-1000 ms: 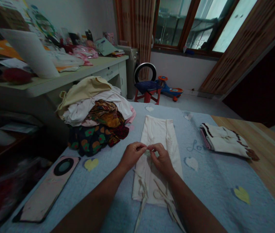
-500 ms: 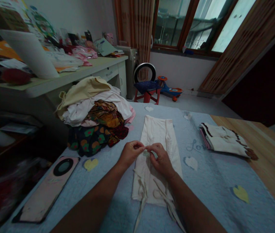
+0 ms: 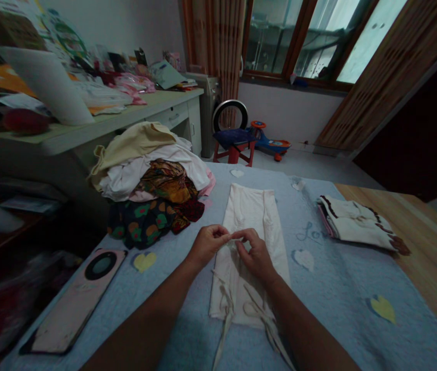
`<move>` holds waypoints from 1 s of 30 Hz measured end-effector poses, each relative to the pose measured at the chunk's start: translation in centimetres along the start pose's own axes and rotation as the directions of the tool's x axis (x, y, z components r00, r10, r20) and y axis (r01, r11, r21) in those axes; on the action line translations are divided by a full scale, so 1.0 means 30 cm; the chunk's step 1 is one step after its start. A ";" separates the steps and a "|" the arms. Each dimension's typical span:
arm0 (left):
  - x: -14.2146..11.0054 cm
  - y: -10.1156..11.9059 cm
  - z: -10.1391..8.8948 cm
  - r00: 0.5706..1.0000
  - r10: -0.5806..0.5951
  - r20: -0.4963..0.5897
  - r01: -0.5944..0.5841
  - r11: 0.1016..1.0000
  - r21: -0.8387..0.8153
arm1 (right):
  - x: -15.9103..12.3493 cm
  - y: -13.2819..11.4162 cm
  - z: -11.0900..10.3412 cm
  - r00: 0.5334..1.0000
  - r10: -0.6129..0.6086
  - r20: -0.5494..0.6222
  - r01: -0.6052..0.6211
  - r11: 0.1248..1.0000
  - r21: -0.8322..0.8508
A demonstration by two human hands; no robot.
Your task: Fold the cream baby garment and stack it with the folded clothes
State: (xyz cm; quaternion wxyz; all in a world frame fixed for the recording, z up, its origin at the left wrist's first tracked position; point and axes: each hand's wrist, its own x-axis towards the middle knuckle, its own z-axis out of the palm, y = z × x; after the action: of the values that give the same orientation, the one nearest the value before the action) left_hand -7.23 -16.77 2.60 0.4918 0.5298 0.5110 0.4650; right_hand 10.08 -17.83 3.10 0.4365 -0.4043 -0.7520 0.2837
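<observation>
A cream garment [image 3: 251, 214] lies flat and lengthwise on the light blue blanket [image 3: 330, 288], with loose ties trailing off its near end. My left hand [image 3: 207, 245] and my right hand [image 3: 256, 253] meet over its middle. Both are closed in a pinch on a small bit of the garment's fabric or tie between the fingertips. My forearms reach in from the bottom edge.
A heap of mixed clothes [image 3: 152, 183] sits at the left. A folded stack [image 3: 359, 222] rests at the right by the wooden edge [image 3: 430, 247]. A phone [image 3: 77, 301] lies near left. A cluttered desk [image 3: 87, 123], a small chair [image 3: 233, 139] and a toy car [image 3: 270, 144] stand beyond.
My hands have barely moved; the fingertips have drawn slightly closer together on the cream garment. Everything else stays where it was.
</observation>
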 end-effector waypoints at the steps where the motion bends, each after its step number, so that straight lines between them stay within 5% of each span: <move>1: -0.001 -0.001 0.003 1.000 0.007 0.011 -0.007 1.000 0.005 | 0.001 0.001 0.004 0.999 0.034 -0.013 -0.034 0.999 0.002; 14: -0.015 0.016 0.009 0.997 0.043 0.059 -0.050 0.992 0.115 | 0.019 0.008 -0.002 0.959 0.270 0.090 -0.281 0.949 0.146; 30: -0.013 0.015 0.008 0.996 0.069 0.057 -0.075 0.990 0.117 | 0.021 0.022 0.000 0.949 0.298 0.104 -0.314 0.925 0.215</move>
State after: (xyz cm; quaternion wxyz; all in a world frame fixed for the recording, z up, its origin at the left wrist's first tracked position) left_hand -6.96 -17.18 3.03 0.4557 0.5883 0.5052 0.4370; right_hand 10.14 -16.96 2.86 0.4039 -0.4537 -0.6567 0.4469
